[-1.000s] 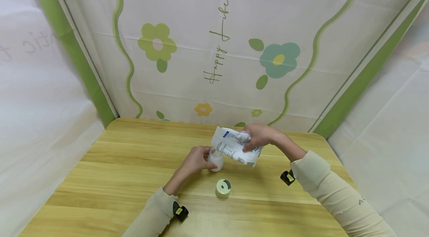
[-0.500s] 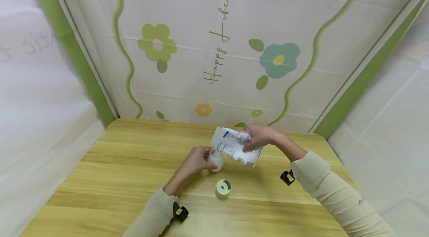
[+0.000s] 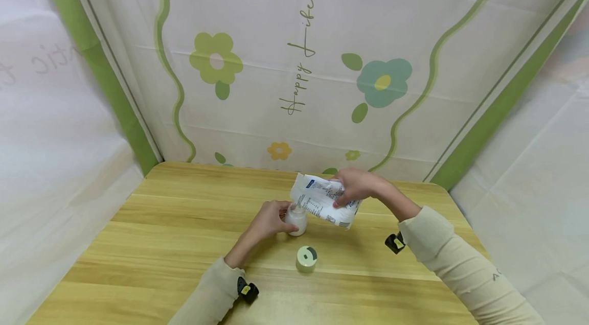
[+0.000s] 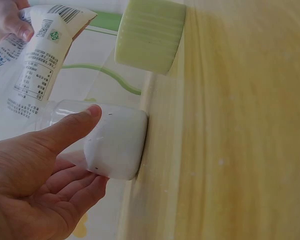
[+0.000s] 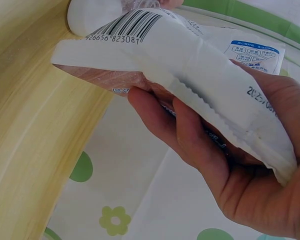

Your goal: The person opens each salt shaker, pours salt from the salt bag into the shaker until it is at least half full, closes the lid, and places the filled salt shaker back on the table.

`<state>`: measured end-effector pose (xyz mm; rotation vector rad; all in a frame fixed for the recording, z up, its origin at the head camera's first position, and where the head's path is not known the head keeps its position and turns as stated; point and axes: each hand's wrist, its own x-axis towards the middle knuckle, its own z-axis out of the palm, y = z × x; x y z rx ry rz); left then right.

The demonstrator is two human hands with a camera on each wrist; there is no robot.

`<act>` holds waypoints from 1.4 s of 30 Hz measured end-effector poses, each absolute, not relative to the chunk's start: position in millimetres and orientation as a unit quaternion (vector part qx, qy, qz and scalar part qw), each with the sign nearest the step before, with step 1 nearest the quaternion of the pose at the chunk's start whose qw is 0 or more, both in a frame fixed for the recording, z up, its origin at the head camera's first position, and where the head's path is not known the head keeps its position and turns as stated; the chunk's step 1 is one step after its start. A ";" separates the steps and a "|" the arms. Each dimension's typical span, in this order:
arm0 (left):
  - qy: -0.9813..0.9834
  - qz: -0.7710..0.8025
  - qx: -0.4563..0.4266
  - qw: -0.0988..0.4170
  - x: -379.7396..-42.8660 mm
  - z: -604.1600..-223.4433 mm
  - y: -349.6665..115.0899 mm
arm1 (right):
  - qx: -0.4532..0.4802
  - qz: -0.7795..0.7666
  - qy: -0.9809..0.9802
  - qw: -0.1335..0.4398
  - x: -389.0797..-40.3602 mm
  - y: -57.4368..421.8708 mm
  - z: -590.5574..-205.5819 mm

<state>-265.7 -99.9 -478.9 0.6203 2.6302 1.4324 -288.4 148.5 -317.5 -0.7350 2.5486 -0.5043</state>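
A small clear jar (image 4: 117, 142) with white contents stands upright on the table. My left hand (image 3: 268, 221) holds it, thumb on one side and fingers on the other. My right hand (image 3: 356, 187) grips a white printed packet (image 3: 319, 200), tilted so that its open corner is over the jar's mouth. In the right wrist view, a barcode shows on the packet (image 5: 215, 95), with fingers curled under it. The packet covers part of the jar's mouth in the head view. Nearer to me sits a pale green lid (image 3: 306, 258) with a ridged side, apart from both hands.
Everything rests on a wood-grain table (image 3: 184, 248). Behind it hangs a white cloth (image 3: 257, 125) with printed flowers, close to the far edge. More cloth walls (image 3: 534, 187) stand at both sides. Each sleeve carries a small black camera (image 3: 248, 292).
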 end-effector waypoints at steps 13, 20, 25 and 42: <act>0.858 0.471 0.201 0.044 -264.4 -476.9 -99.4 | -0.262 -0.182 0.923 0.218 -288.1 148.7 -318.1; 0.860 0.466 0.204 0.041 -265.1 -476.8 -99.5 | -0.263 -0.177 0.924 0.215 -288.2 148.5 -317.3; 0.861 0.464 0.205 0.041 -264.7 -477.6 -100.4 | -0.262 -0.178 0.923 0.216 -288.0 147.8 -316.9; 0.862 0.463 0.204 0.040 -265.0 -479.2 -100.3 | -0.263 -0.180 0.922 0.219 -287.5 146.9 -314.8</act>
